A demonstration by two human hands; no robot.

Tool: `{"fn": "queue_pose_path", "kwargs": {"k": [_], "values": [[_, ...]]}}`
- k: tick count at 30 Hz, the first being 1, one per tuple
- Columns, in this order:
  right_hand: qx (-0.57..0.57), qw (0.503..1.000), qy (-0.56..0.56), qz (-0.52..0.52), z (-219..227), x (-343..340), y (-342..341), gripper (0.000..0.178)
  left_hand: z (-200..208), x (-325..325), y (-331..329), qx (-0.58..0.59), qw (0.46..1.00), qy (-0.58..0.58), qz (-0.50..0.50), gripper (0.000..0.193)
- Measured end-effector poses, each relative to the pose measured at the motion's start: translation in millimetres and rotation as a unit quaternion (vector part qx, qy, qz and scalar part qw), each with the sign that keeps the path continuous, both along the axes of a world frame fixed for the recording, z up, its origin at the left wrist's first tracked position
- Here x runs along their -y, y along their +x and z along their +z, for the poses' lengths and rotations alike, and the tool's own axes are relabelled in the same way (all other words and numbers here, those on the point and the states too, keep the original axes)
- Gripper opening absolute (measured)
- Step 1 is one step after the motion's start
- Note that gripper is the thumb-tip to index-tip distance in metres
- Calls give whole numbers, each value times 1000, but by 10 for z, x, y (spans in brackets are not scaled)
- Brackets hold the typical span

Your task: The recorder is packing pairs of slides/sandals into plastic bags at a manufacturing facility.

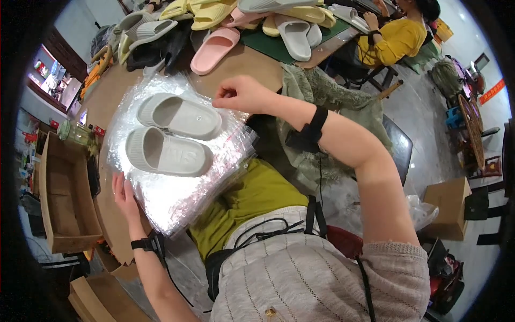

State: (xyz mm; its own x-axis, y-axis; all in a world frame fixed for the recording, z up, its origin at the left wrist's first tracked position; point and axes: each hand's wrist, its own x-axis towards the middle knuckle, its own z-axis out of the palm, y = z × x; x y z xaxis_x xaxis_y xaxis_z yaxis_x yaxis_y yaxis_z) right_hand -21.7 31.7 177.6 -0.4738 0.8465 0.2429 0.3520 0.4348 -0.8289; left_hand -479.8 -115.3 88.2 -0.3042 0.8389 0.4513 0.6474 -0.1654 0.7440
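Note:
Two light grey slide slippers lie side by side on a stack of clear plastic bags (166, 198). The farther slipper (201, 122) and the nearer slipper (185, 156) both have ribbed straps pointing left. My left hand (125, 197) rests at the stack's left edge, fingers stretched out against the plastic. Just beyond the heel of the farther slipper, my right hand (244, 95) is closed with its fingertips pinched together. It hovers by the far right edge of the bags, and what it pinches, if anything, is hidden.
A pink slipper (215, 51) and a heap of yellow, grey and black slippers cover the table's (252, 64) far side. Left stands an open cardboard box (70, 209) near a glass jar (75, 133). Green cloth (316, 102) hangs at right. Another person in yellow (394, 37) sits beyond.

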Motion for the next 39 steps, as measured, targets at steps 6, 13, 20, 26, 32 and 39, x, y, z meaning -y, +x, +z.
{"fn": "queue_pose_path", "kwargs": {"k": [6, 13, 20, 26, 32, 39], "values": [[-95, 994, -37, -50, 0, -109, -197, 21, 878, -163, 687, 17, 999, -17, -46, 25], [-194, 977, -40, -73, -79, -532, -874, 29, 1253, -99, 2860, -12, 951, -19, -308, 35], [-151, 976, 15, -156, -255, -771, -901, 29, 1227, -116, 3239, 37, 966, -50, -251, 46], [-141, 974, -41, -170, -327, -652, -946, 29, 1010, -139, 3141, -36, 955, -41, -293, 41], [-67, 990, -80, -89, -318, -421, -986, 29, 947, -305, 2897, 202, 878, -148, -408, 28], [-67, 939, -333, -58, -210, 118, -897, 32, 956, -303, 2701, 289, 860, -165, -387, 17]]}}
